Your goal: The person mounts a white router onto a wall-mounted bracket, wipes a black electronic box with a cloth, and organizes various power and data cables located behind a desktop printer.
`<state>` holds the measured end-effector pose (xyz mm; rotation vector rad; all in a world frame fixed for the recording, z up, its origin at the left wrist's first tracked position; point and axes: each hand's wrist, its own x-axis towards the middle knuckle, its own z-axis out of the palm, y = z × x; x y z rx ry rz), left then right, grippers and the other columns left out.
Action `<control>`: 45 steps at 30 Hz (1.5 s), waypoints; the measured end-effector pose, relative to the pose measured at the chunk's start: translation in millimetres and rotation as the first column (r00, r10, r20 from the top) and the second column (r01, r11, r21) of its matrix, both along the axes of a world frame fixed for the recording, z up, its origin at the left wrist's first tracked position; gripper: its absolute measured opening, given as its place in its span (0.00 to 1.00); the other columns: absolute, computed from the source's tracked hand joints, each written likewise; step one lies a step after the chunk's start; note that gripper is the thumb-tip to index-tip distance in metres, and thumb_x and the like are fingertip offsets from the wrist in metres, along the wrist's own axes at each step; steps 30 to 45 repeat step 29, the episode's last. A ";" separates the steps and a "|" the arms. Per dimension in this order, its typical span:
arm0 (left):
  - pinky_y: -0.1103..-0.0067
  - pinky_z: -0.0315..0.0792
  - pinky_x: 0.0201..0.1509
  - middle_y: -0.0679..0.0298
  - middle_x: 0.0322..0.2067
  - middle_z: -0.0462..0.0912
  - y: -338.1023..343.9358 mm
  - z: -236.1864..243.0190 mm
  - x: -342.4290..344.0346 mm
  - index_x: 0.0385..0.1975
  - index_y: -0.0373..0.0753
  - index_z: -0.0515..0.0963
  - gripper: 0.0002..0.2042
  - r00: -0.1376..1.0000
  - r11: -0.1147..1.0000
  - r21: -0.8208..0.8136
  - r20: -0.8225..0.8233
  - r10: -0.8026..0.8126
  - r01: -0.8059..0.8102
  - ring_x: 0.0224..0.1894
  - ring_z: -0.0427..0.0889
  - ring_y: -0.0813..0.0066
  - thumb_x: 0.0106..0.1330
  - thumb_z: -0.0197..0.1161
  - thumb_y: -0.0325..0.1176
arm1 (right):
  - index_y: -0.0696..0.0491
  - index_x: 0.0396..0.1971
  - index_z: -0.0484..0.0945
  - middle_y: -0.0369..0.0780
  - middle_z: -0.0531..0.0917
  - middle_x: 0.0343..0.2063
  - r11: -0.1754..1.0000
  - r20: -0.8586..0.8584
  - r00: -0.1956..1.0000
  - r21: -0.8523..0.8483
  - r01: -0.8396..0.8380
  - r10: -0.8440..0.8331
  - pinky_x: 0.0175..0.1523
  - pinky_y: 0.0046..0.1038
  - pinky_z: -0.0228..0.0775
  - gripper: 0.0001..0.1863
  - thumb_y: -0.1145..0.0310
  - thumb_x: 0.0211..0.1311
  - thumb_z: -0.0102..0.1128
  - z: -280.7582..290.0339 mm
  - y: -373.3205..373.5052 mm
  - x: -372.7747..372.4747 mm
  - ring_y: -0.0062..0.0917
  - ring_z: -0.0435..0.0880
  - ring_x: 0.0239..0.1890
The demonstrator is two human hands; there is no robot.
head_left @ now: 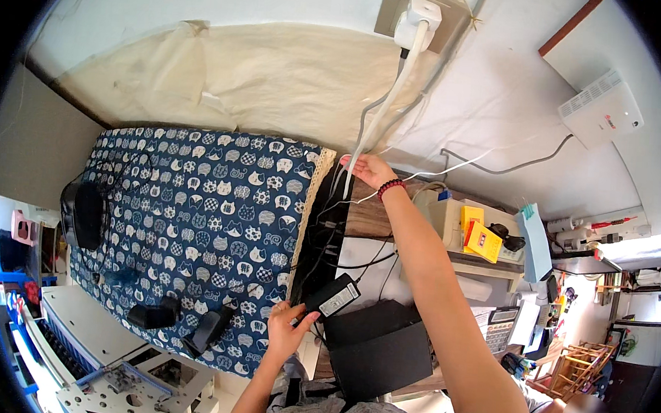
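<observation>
My left hand (286, 331) is closed on the near end of a black power adapter (332, 299), which has a pale label on top. The adapter is tilted over the gap beside a blue cat-print cloth (216, 222) with a lace edge. Stretched toward the wall, my right hand (370, 170) has its fingers around a white cable (377, 122), with grey cables next to it. That cable runs up to a white plug (419, 19) in the wall socket. Several dark cables (328, 240) lie tangled in the gap between my hands.
Dark objects (209, 328) and a black device (84, 214) rest on the cloth. A black box (378, 349) stands in front of me. To the right are a beige machine with yellow packets (483, 241), a calculator (498, 329) and a white wall box (603, 109). Another person is at lower right.
</observation>
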<state>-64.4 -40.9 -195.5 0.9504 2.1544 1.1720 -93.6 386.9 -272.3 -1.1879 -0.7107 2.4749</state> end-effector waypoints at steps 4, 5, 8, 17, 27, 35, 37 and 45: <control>0.69 0.65 0.34 0.56 0.20 0.76 3.8 12.0 2.4 0.30 0.32 0.82 0.14 1.000 1.000 -0.021 0.003 -0.003 0.003 0.27 0.72 0.58 0.52 0.73 0.38 | 0.66 0.48 0.69 0.50 0.79 0.45 0.988 0.029 0.994 0.107 -0.110 0.107 0.58 0.34 0.73 0.14 0.75 0.70 0.39 11.6 -5.2 4.0 0.38 0.80 0.49; 0.69 0.65 0.34 0.56 0.20 0.76 1.3 9.4 2.2 0.30 0.32 0.82 0.14 1.000 1.000 -0.023 0.010 0.015 -0.014 0.27 0.71 0.59 0.52 0.73 0.37 | 0.65 0.49 0.69 0.49 0.80 0.44 0.984 0.059 0.990 0.116 -0.136 0.130 0.58 0.33 0.73 0.14 0.74 0.70 0.39 17.9 -9.1 -0.4 0.37 0.80 0.49; 0.70 0.64 0.32 0.56 0.17 0.75 4.3 8.7 0.4 0.27 0.31 0.80 0.13 0.999 0.999 0.027 -0.038 -0.021 0.022 0.25 0.70 0.61 0.54 0.71 0.37 | 0.58 0.51 0.68 0.46 0.82 0.45 0.965 0.076 0.973 0.135 -0.225 0.216 0.56 0.29 0.72 0.14 0.72 0.69 0.45 16.7 2.6 5.8 0.32 0.80 0.50; 0.69 0.65 0.32 0.54 0.19 0.75 -3.3 -2.1 2.8 0.29 0.32 0.81 0.14 1.000 1.000 -0.026 0.023 -0.001 0.001 0.26 0.72 0.59 0.52 0.72 0.38 | 0.60 0.44 0.66 0.50 0.78 0.42 0.994 0.021 0.995 0.053 0.092 -0.094 0.55 0.40 0.74 0.08 0.76 0.67 0.45 -17.4 10.1 10.0 0.41 0.79 0.46; 0.69 0.65 0.31 0.56 0.15 0.75 -1.8 1.3 3.9 0.28 0.31 0.81 0.14 0.999 0.999 -0.029 0.044 0.027 -0.026 0.24 0.72 0.60 0.54 0.71 0.37 | 0.61 0.38 0.68 0.48 0.77 0.37 0.872 0.064 0.870 0.026 0.489 -0.490 0.51 0.41 0.74 0.10 0.71 0.61 0.46 -59.9 13.8 -14.5 0.42 0.77 0.43; 0.74 0.65 0.25 0.57 0.15 0.73 0.6 2.9 3.9 0.22 0.28 0.77 0.13 1.000 1.000 -0.013 0.001 -0.013 0.013 0.19 0.74 0.67 0.58 0.67 0.34 | 0.60 0.37 0.70 0.50 0.77 0.35 0.839 0.012 0.839 0.024 0.543 -0.544 0.50 0.44 0.75 0.10 0.70 0.61 0.49 -77.2 19.5 -12.9 0.44 0.78 0.42; 0.74 0.65 0.25 0.57 0.15 0.73 0.6 2.9 3.9 0.22 0.28 0.77 0.13 1.000 1.000 -0.013 0.001 -0.013 0.013 0.19 0.74 0.67 0.58 0.67 0.34 | 0.60 0.37 0.70 0.50 0.77 0.35 0.839 0.012 0.839 0.024 0.543 -0.544 0.50 0.44 0.75 0.10 0.70 0.61 0.49 -77.2 19.5 -12.9 0.44 0.78 0.42; 0.74 0.65 0.25 0.57 0.15 0.73 0.6 2.9 3.9 0.22 0.28 0.77 0.13 1.000 1.000 -0.013 0.001 -0.013 0.013 0.19 0.74 0.67 0.58 0.67 0.34 | 0.60 0.37 0.70 0.50 0.77 0.35 0.839 0.012 0.839 0.024 0.543 -0.544 0.50 0.44 0.75 0.10 0.70 0.61 0.49 -77.2 19.5 -12.9 0.44 0.78 0.42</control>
